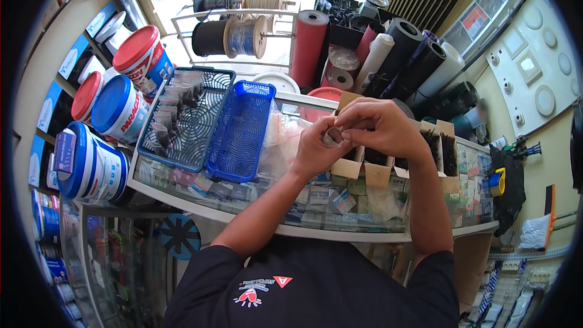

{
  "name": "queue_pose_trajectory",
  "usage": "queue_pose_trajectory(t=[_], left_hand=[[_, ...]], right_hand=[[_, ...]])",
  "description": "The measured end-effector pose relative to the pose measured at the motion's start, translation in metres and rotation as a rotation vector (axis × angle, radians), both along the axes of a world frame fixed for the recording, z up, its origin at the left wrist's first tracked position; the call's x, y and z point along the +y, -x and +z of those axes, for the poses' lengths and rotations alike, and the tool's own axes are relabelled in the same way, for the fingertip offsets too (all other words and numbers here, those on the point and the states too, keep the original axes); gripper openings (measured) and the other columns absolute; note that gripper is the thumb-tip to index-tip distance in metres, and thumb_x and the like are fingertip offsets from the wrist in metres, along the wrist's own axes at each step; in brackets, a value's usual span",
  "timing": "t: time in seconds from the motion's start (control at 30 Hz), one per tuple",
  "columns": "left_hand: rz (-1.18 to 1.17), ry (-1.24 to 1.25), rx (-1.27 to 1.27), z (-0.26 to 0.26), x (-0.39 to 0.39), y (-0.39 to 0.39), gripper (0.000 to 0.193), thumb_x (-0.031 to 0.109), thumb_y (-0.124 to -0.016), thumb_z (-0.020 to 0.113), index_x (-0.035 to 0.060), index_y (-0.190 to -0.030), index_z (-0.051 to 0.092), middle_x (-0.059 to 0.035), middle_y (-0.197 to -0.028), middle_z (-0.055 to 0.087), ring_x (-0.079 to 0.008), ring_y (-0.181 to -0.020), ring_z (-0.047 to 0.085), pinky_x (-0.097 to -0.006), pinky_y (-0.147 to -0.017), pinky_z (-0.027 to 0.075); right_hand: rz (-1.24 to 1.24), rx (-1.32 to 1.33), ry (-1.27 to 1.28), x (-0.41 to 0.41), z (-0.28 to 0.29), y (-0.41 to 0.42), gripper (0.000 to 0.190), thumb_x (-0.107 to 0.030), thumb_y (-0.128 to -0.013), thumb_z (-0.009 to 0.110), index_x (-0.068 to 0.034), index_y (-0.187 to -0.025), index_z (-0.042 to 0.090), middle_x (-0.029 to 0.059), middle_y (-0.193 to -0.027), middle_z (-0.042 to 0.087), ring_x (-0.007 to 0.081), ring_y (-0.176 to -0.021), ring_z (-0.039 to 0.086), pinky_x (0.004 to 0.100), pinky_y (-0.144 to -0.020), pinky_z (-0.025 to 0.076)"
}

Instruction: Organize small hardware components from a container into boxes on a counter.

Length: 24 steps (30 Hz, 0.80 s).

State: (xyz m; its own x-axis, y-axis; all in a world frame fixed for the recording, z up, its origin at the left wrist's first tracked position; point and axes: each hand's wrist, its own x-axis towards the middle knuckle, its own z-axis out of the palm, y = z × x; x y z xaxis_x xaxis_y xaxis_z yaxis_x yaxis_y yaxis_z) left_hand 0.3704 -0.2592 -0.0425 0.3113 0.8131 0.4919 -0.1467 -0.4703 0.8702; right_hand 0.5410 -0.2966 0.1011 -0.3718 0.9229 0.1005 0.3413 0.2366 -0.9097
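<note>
My left hand [314,148] is curled around a small clear plastic bag [333,137], its mouth facing up. My right hand [385,127] is bent over that mouth, thumb and fingertips close to the rim; whether they pinch the plastic or some small item is hidden. Beneath and beyond my right hand stand open cardboard boxes [377,175] of small black pieces, perhaps screws. Left of my hands lies a pile of clear plastic bags [280,139]. A blue plastic basket [237,134] sits beside it, then a dark green basket [196,114] with several filled small bags [167,114] along its left side.
Everything rests on a glass display counter [255,205] with small packets under the glass. Paint buckets [119,109] stand at the left. Beyond the counter are a rack of cable spools [246,36] and upright rolls of sheet material [311,50]. Yellow-and-blue tape [497,182] is at the right.
</note>
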Motion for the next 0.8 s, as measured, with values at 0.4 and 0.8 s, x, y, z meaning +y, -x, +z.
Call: queue_pose_trajectory(t=[0.4,0.8], left_hand=[[0.000,0.007,-0.020,0.000,0.001,-0.001,0.041,0.019,-0.082,0.095,0.0027,-0.111,0.070,-0.0030,-0.088,0.072,-0.0106,-0.078,0.069,-0.0278,-0.072,0.057],[0.008,0.021,-0.059,-0.005,0.006,0.000,0.042,0.011,-0.087,0.093,0.0026,-0.120,0.069,0.0005,-0.094,0.074,-0.0051,-0.083,0.068,-0.0226,-0.076,0.055]], right_hand=[[0.002,0.124,0.004,0.001,-0.010,0.000,0.020,0.010,-0.097,0.068,0.006,-0.115,0.076,0.0093,-0.112,0.074,0.0150,-0.103,0.073,0.0299,-0.093,0.061],[-0.094,0.184,-0.079,0.002,-0.017,-0.013,0.014,0.007,-0.099,0.069,0.005,-0.111,0.076,0.0049,-0.112,0.072,0.0109,-0.101,0.070,0.0284,-0.089,0.060]])
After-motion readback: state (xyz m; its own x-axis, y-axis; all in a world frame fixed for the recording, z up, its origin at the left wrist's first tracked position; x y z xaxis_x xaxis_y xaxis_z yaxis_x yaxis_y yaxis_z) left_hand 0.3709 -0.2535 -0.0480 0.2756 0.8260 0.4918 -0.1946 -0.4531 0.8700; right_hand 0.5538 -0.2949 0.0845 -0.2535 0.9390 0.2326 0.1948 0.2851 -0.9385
